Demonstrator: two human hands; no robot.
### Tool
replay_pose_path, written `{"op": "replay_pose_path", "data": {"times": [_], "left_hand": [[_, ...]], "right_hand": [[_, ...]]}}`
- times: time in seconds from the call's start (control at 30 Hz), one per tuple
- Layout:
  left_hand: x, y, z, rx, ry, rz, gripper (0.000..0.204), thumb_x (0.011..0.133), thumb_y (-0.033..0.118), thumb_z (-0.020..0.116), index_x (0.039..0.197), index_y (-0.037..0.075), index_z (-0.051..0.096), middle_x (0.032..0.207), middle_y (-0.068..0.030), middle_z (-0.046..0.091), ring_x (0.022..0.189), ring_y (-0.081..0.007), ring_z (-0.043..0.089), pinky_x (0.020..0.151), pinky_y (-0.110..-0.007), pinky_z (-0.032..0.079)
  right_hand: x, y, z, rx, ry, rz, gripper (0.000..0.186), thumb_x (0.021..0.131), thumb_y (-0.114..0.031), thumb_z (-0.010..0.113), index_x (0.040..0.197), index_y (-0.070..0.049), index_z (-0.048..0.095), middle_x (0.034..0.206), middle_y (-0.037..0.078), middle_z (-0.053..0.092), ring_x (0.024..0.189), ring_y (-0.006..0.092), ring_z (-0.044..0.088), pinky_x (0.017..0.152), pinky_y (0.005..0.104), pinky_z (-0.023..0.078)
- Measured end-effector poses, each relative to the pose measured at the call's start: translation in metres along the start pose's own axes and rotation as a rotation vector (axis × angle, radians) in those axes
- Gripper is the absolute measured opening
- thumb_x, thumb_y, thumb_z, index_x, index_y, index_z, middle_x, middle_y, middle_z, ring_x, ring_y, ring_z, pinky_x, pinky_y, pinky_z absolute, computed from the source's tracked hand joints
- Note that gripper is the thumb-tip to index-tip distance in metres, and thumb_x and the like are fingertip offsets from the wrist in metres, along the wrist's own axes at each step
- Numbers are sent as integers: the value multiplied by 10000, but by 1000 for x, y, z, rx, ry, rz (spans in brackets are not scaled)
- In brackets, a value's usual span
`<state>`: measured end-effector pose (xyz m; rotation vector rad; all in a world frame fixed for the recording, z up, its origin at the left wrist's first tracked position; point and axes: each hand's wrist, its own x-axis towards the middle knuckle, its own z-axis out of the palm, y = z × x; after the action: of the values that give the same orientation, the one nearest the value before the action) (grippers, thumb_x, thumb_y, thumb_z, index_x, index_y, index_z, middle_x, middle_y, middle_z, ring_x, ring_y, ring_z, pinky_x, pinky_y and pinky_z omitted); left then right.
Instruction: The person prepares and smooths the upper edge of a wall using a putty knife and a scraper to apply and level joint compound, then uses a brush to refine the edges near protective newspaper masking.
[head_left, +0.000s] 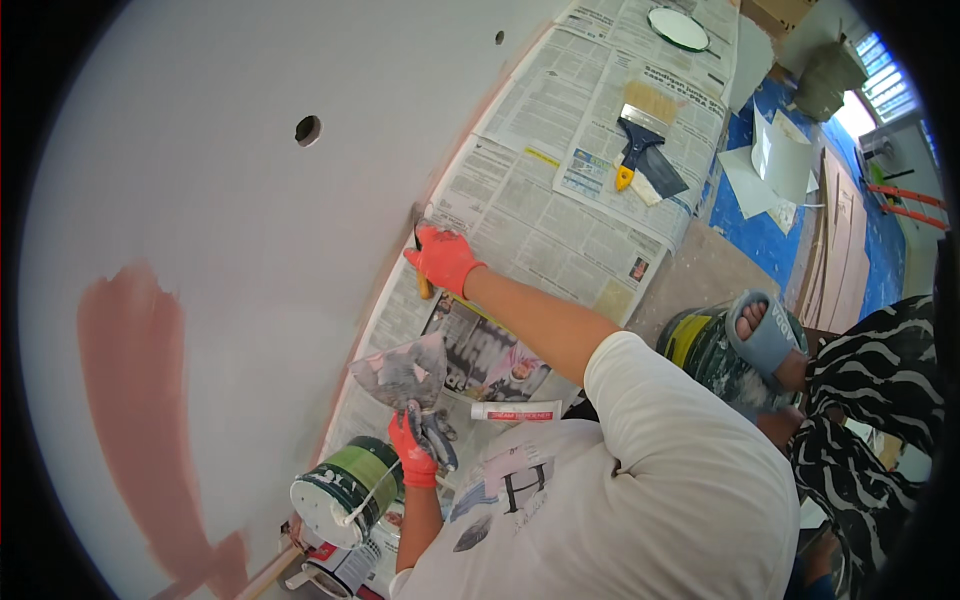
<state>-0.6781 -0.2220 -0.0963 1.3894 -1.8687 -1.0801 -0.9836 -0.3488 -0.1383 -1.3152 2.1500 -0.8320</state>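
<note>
My right hand (442,258), in a red glove, is closed around a putty knife (426,287). Its yellow-brown handle end sticks out below the fist, and the blade end is at the seam between the pale grey surface (250,220) and the newspaper (560,195). Nearer to me, my left hand (420,446), also gloved in red with dark grey fingers, grips a flat sheet (402,372) smeared with grey putty. How its fingers hold the sheet is partly hidden. Just right of that hand lies a white and red tube (516,411).
A paint bucket (345,490) stands lower left; a tin (345,570) sits below it. On the newspaper lie a wide brush (640,125), a dark scraper (660,175) and a round lid (678,30). Right are another bucket (690,345), a slippered foot (762,325) and patterned trousers (870,380).
</note>
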Motion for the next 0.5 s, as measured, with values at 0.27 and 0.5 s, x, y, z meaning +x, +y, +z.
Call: {"op": "replay_pose_path", "data": {"times": [0.27,0.5], "left_hand": [[0,27,-21,-402,-44,-313,386,981,354,496,775,30,545,623,-93,570,514,-188,556,494,-315,440],[-16,22,-43,-762,-55,-468,471,989,436,428,734,57,542,522,-94,508,376,-232,489,353,-355,423]], "right_hand": [[-30,-30,29,80,-100,4,475,903,-385,565,1211,-27,524,1089,188,632,1051,347,596,945,442,421],[-106,-50,-71,308,-272,-384,501,907,-253,539,1392,-145,476,1022,147,598,957,316,596,866,422,456]]}}
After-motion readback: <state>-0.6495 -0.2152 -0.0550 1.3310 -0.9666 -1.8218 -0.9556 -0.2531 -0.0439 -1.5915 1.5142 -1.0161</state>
